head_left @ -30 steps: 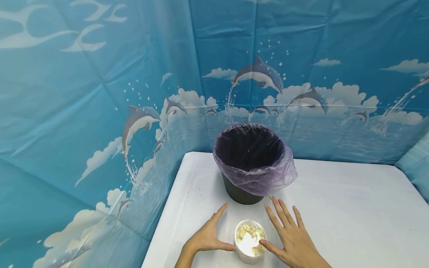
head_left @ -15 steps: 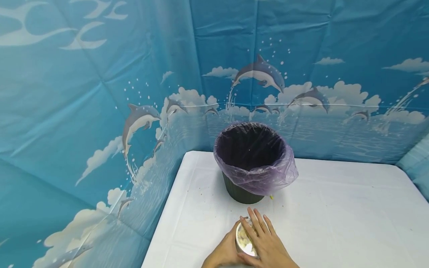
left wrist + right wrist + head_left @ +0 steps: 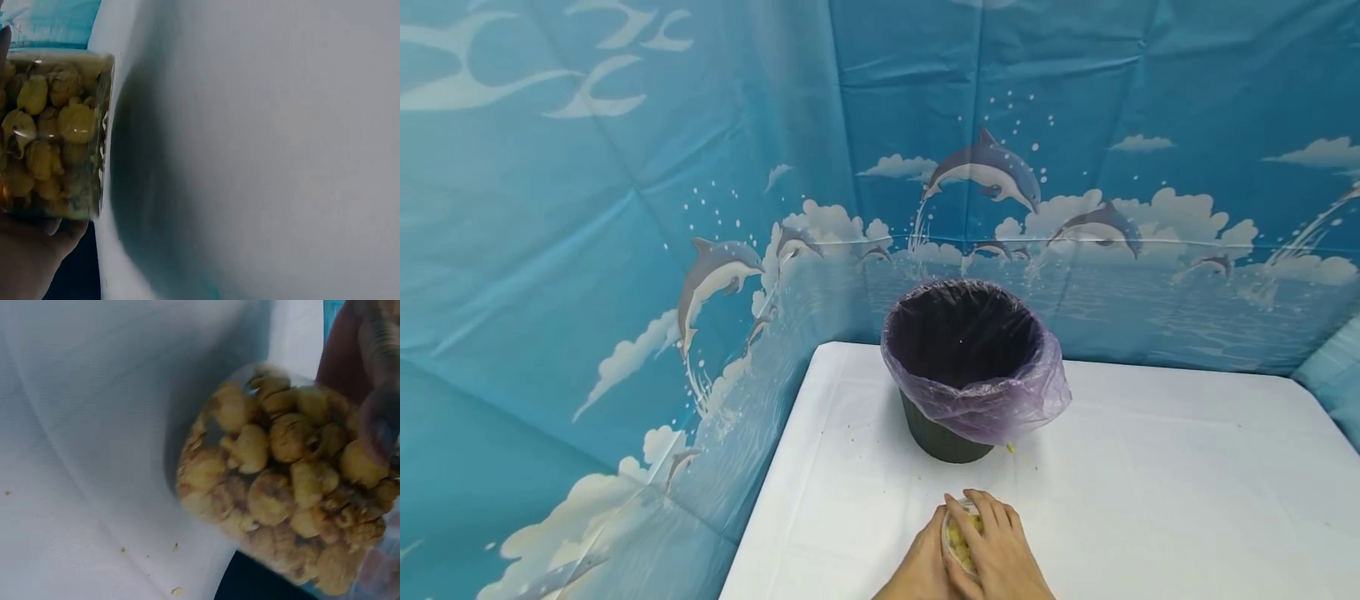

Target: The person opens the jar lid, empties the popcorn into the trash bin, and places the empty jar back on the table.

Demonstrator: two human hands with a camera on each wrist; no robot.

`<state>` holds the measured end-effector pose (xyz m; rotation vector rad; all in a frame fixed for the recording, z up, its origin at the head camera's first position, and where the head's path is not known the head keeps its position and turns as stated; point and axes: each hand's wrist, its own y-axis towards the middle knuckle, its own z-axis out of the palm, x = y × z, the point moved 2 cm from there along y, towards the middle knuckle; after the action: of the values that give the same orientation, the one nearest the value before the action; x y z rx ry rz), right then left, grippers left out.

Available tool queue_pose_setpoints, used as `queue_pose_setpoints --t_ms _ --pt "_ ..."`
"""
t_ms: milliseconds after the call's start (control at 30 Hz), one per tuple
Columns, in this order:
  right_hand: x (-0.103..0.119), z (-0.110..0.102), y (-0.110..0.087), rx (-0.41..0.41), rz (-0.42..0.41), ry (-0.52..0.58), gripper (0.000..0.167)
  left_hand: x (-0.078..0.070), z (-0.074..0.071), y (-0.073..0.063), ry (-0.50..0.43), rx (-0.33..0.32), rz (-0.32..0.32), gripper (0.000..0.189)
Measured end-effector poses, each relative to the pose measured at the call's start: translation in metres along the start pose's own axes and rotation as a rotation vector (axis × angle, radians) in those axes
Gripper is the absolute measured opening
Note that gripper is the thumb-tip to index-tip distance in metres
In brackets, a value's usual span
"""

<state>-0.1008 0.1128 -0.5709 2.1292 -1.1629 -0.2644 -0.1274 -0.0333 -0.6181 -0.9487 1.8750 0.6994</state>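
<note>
A clear round plastic jar (image 3: 959, 546) packed with yellow-brown popcorn is between my two hands, in front of the bin. My left hand (image 3: 919, 560) grips its left side. My right hand (image 3: 1000, 546) lies over the top and right side, its fingers bent over the rim. In the left wrist view the jar (image 3: 59, 134) shows from the side, with fingers (image 3: 70, 240) beneath it. The right wrist view looks closely at the popcorn through the jar wall (image 3: 269, 487), with fingers at the upper right. Much of the jar's top is hidden by the right hand.
Behind the hands stands a dark bin (image 3: 951, 442) lined with a purple plastic bag (image 3: 1000, 408). Small crumbs (image 3: 177, 591) lie on the white-covered table (image 3: 1187, 467). A blue dolphin-print curtain (image 3: 880, 125) hangs along the table's back and left.
Both hands, spread apart on either side of the jar a second ago, have come together on it. The right hand has moved left over its top, and its fingers have bent.
</note>
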Motion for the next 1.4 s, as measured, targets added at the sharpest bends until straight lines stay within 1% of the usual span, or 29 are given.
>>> queue_pose_setpoints --t_ms 67,167,233,300,400,467,533,567,633,667,733,767,833,867,900,933,967,1000,1033,1100,1133,1167,1200,1233,1267,1300,1367,1400 --pt "0.000 -0.004 0.002 -0.018 0.007 0.036 0.060 -0.005 0.000 -0.001 -0.019 -0.027 0.025 0.093" --pt "-0.001 -0.013 0.009 -0.044 0.002 0.098 0.057 -0.014 -0.005 -0.002 -0.106 -0.031 0.032 0.090" --pt "0.000 -0.020 0.015 -0.067 -0.008 0.132 0.056 -0.022 -0.011 -0.002 -0.174 -0.006 0.021 0.089" --pt "0.001 -0.027 0.020 -0.099 -0.027 0.162 0.055 -0.030 -0.019 -0.001 -0.218 0.025 0.018 0.089" --pt "0.003 -0.038 0.029 -0.147 -0.073 0.200 0.056 -0.043 -0.029 0.000 -0.233 0.061 0.046 0.090" --pt "0.004 -0.045 0.034 -0.175 -0.112 0.223 0.058 -0.051 -0.035 0.002 -0.198 0.080 0.092 0.091" --pt "0.005 -0.052 0.038 -0.184 -0.144 0.246 0.059 -0.059 -0.041 0.003 -0.181 0.115 0.133 0.094" --pt "0.005 -0.056 0.040 -0.186 -0.163 0.259 0.059 -0.063 -0.044 0.004 -0.168 0.145 0.155 0.095" --pt "0.007 -0.062 0.043 -0.183 -0.218 0.300 0.060 -0.068 -0.050 0.005 -0.196 0.243 0.194 0.095" --pt "0.008 -0.064 0.044 -0.178 -0.250 0.327 0.062 -0.070 -0.053 0.005 -0.221 0.305 0.209 0.094" --pt "0.011 -0.070 0.046 -0.163 -0.314 0.376 0.063 -0.073 -0.058 0.006 -0.291 0.451 0.231 0.086" --pt "0.013 -0.072 0.046 -0.155 -0.342 0.401 0.061 -0.074 -0.060 0.007 -0.325 0.527 0.240 0.079" --pt "0.017 -0.078 0.046 -0.139 -0.377 0.449 0.057 -0.077 -0.062 0.007 -0.381 0.654 0.266 0.066" --pt "0.019 -0.080 0.046 -0.132 -0.382 0.451 0.053 -0.079 -0.062 0.008 -0.398 0.698 0.272 0.062" --pt "0.020 -0.083 0.046 -0.121 -0.382 0.439 0.051 -0.081 -0.063 0.008 -0.412 0.721 0.272 0.059" --pt "0.020 -0.086 0.045 -0.100 -0.363 0.410 0.052 -0.083 -0.063 0.007 -0.425 0.723 0.260 0.059" --pt "0.020 -0.089 0.045 -0.070 -0.328 0.373 0.057 -0.086 -0.063 0.007 -0.401 0.697 0.250 0.059" --pt "0.019 -0.091 0.044 -0.040 -0.282 0.333 0.064 -0.088 -0.062 0.007 -0.363 0.645 0.224 0.064" --pt "0.017 -0.093 0.044 -0.011 -0.221 0.285 0.069 -0.091 -0.061 0.006 -0.307 0.569 0.199 0.068" --pt "0.015 -0.096 0.043 0.051 -0.062 0.166 0.075 -0.096 -0.058 0.005 -0.126 0.374 0.130 0.076" --pt "0.014 -0.097 0.042 0.073 0.017 0.120 0.076 -0.098 -0.055 0.004 -0.019 0.285 0.102 0.080" --pt "0.014 -0.097 0.042 0.078 0.081 0.092 0.078 -0.101 -0.052 0.004 0.087 0.201 0.075 0.081" --pt "0.015 -0.096 0.041 0.070 0.134 0.070 0.075 -0.104 -0.048 0.003 0.161 0.130 0.057 0.083" --pt "0.015 -0.095 0.042 0.055 0.171 0.056 0.069 -0.106 -0.044 0.003 0.224 0.067 0.059 0.084" --pt "0.015 -0.094 0.042 0.031 0.186 0.051 0.063 -0.108 -0.040 0.003 0.265 0.027 0.065 0.085" --pt "0.014 -0.092 0.043 0.004 0.179 0.054 0.059 -0.109 -0.038 0.003 0.285 0.004 0.074 0.084" --pt "0.013 -0.091 0.044 -0.041 0.144 0.072 0.049 -0.111 -0.037 0.002 0.260 -0.002 0.084 0.081" --pt "0.012 -0.091 0.044 -0.056 0.117 0.084 0.046 -0.111 -0.039 0.002 0.249 0.015 0.085 0.083"
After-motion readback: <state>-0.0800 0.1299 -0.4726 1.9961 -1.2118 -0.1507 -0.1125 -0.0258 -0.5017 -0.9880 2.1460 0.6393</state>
